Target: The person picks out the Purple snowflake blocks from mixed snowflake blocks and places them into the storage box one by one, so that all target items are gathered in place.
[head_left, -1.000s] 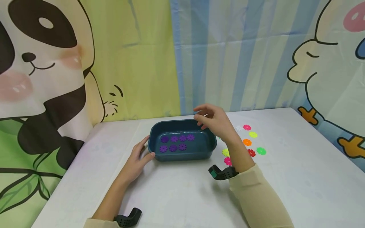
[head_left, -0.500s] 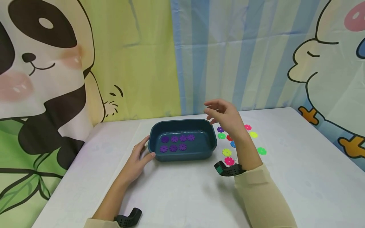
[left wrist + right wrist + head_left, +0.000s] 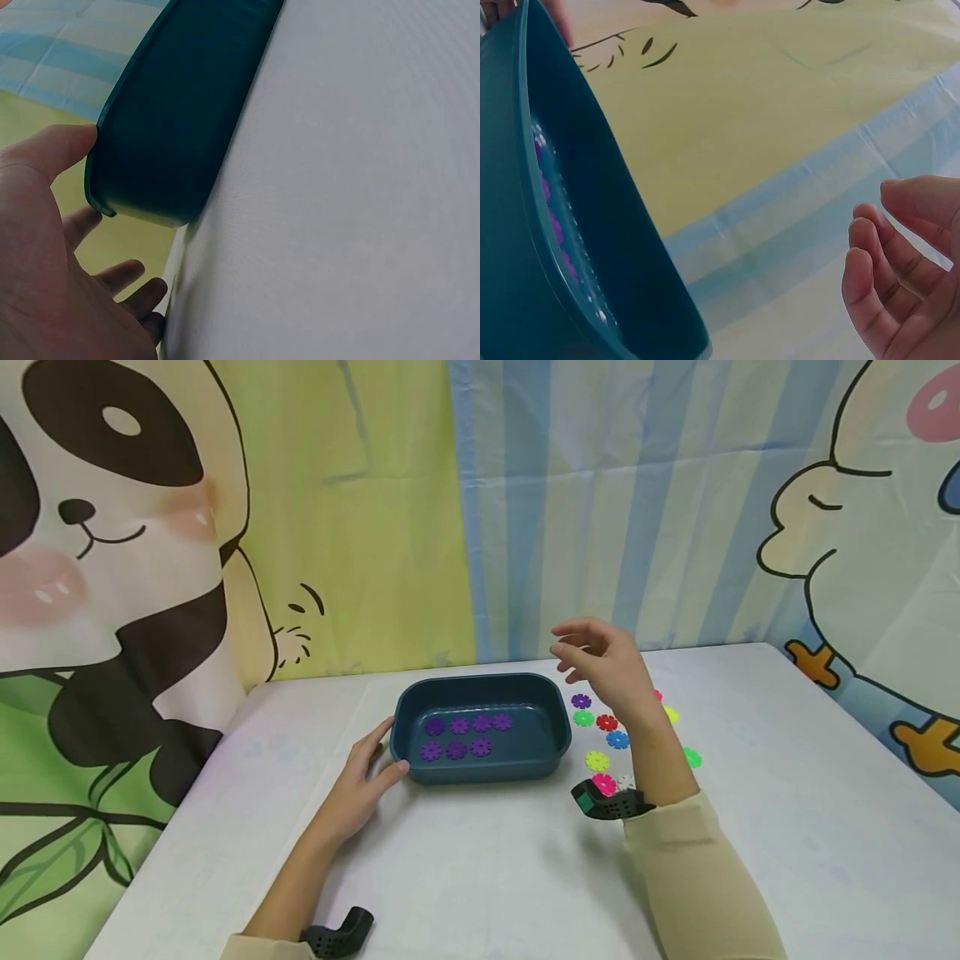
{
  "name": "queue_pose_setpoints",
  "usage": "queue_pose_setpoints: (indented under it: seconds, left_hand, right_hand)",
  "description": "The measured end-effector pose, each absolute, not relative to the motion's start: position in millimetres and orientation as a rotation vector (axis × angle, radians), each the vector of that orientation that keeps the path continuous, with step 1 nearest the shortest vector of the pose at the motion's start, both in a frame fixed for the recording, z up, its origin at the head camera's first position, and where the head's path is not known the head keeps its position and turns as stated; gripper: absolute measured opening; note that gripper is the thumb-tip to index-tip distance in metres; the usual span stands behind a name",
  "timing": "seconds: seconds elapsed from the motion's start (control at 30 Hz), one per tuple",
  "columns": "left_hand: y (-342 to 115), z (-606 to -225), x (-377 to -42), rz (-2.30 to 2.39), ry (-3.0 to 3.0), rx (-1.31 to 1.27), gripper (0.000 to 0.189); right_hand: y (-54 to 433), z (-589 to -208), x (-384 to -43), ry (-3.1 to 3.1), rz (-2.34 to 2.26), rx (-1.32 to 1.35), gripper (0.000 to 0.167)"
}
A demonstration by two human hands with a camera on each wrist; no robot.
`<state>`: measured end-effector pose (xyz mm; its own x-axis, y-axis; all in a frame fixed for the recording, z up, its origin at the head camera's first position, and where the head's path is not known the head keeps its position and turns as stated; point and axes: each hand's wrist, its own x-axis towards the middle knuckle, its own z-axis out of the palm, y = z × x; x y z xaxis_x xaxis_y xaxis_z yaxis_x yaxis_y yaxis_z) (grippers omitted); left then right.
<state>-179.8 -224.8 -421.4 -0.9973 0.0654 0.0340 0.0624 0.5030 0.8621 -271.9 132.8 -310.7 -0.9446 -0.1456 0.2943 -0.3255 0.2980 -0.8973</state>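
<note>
A dark teal rectangular bin (image 3: 481,770) stands on the white table. On its floor lie several purple notched plastic discs (image 3: 456,749), flat and in two rows. My left hand (image 3: 357,793) is at the bin's left end; in the left wrist view its thumb (image 3: 71,142) and index fingertip touch the rim, the other fingers loose below. Raised beyond the bin's right end, my right hand (image 3: 606,664) has loosely bent fingers with nothing between them, as the right wrist view also shows. Beneath and beside it lie colourful notched discs, among them a purple one (image 3: 581,701).
Right of the bin, green (image 3: 583,718), red (image 3: 607,722), blue (image 3: 618,740), yellow (image 3: 597,761) and pink (image 3: 604,784) discs are scattered, some partly behind my right forearm. A cartoon-printed cloth (image 3: 375,527) hangs along the table's far edge.
My right hand has moved from over the bin's right end to the right and slightly up, uncovering several discs. The left hand and the bin have stayed put.
</note>
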Motion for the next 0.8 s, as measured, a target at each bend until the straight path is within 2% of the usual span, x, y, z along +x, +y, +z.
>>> queue_pose_setpoints:
  seconds: [0.8]
  left_hand:
    - [-225.4, -418.4, -179.6, 1.567, 2.715, 0.128, 0.072]
  right_hand:
    - [169.6, -338.6, -291.5, -2.567, 1.705, 0.133, 0.043]
